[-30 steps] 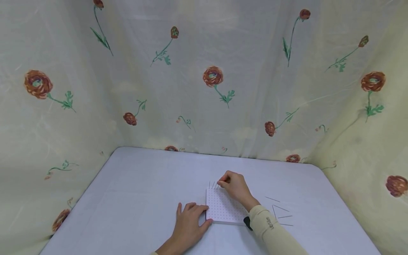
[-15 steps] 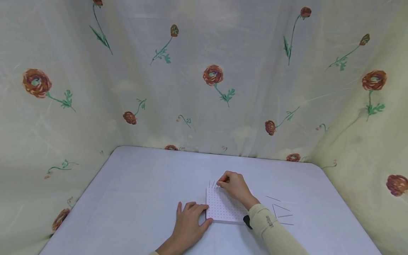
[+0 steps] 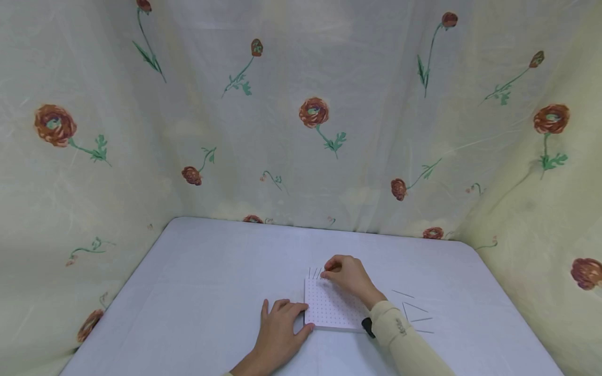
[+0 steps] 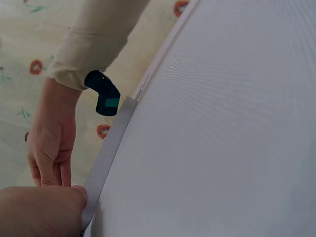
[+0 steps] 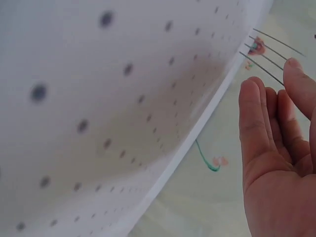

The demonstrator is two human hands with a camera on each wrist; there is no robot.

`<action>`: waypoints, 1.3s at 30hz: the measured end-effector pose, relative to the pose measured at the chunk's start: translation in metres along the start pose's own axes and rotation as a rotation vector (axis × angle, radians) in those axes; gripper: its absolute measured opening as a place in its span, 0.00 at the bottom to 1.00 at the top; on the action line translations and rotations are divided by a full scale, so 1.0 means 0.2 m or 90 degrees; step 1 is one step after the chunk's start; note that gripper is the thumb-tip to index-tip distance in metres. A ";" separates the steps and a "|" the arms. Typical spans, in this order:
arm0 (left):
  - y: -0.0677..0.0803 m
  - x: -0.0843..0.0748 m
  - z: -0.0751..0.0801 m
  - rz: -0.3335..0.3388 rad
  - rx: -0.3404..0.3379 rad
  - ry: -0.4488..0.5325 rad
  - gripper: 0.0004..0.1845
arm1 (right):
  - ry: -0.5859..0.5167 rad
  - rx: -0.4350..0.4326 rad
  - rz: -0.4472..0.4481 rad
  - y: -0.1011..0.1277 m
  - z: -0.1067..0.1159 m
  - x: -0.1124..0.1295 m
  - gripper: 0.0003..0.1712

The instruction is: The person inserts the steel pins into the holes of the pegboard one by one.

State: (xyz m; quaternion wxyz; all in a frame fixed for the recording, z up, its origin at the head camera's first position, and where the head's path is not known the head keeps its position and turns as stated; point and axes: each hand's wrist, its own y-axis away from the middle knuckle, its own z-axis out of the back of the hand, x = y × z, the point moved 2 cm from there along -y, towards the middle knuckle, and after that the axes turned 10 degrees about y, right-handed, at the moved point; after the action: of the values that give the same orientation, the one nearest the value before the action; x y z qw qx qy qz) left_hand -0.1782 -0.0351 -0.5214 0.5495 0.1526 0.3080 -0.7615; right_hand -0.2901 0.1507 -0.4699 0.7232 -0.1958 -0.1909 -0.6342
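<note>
White red-dotted board (image 3: 333, 309); cream curtain (image 3: 301, 115), red-brown flowers; beige sleeve (image 3: 404, 344)

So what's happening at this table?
A person works at a white dotted board on the table. The left hand rests against the board's near left edge. The right hand is at the far edge beside thin pins standing upright there. More loose pins lie to the right.
</note>
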 end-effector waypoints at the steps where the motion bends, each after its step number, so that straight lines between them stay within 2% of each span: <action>1: 0.00 0.00 0.00 -0.001 -0.001 0.000 0.22 | -0.003 -0.002 0.001 0.00 0.01 -0.01 0.08; 9: 0.00 0.00 -0.01 0.000 -0.009 -0.010 0.23 | -0.018 -0.033 0.014 0.03 0.13 -0.08 0.15; 15: 0.00 0.00 0.00 -0.008 -0.019 -0.016 0.23 | -0.050 -0.038 -0.002 0.10 0.20 -0.16 0.15; 22: 0.01 0.01 0.00 -0.005 -0.026 -0.015 0.23 | -0.033 -0.056 -0.017 0.18 0.27 -0.27 0.19; 29: 0.01 0.00 -0.01 -0.005 -0.030 -0.012 0.22 | -0.012 -0.093 -0.021 0.29 0.39 -0.40 0.24; 39: 0.01 0.00 -0.01 -0.018 -0.025 -0.017 0.23 | 0.028 -0.124 -0.004 0.45 0.57 -0.61 0.23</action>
State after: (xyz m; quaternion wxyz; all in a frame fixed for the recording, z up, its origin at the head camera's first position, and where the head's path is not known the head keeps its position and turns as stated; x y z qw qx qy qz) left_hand -0.1766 -0.0341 -0.5240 0.5460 0.1270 0.3176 -0.7648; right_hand -0.2180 0.3242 -0.4411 0.7029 -0.2505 -0.1132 -0.6561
